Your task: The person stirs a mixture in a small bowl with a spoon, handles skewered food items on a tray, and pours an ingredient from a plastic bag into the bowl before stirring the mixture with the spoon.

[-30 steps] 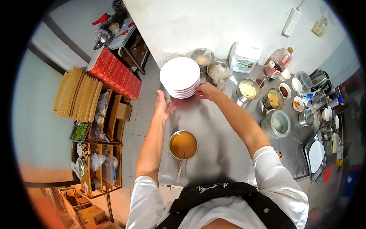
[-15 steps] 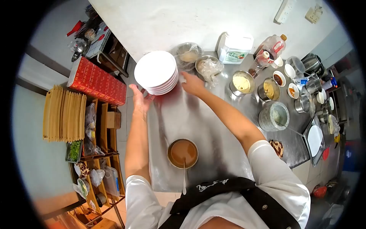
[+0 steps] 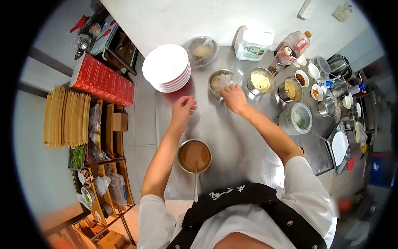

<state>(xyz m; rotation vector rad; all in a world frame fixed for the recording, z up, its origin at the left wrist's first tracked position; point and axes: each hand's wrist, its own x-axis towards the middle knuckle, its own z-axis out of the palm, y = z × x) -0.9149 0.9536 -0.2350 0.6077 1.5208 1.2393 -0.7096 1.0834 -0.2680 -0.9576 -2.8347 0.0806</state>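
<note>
My right hand (image 3: pixel 234 98) reaches to the near edge of a metal bowl (image 3: pixel 212 88), its fingers closed on the crumpled clear plastic bag (image 3: pixel 225 80) lying over it. The bowl's contents are partly hidden by the bag and hand. My left hand (image 3: pixel 183 108) hovers over the table in front of a stack of white plates (image 3: pixel 166 64), apart from them. Its fingers are loosely bent, with nothing visible in them. Closer to me stands a metal bowl of brown liquid (image 3: pixel 194 155), with a spoon (image 3: pixel 196 186) leaning out over its rim.
Behind are a plastic-wrapped bowl (image 3: pixel 202 50) and a white jug (image 3: pixel 254 42). To the right stand tins of pale yellow powder (image 3: pixel 260 82) and yellow paste (image 3: pixel 291 90), a stone mortar (image 3: pixel 295 119) and small sauce bowls. Wooden shelves (image 3: pixel 108 133) stand left of the metal table (image 3: pixel 232 157).
My left hand has come away from the plate stack, back and to the right. My right hand has moved right from beside the plates to the bagged bowl.
</note>
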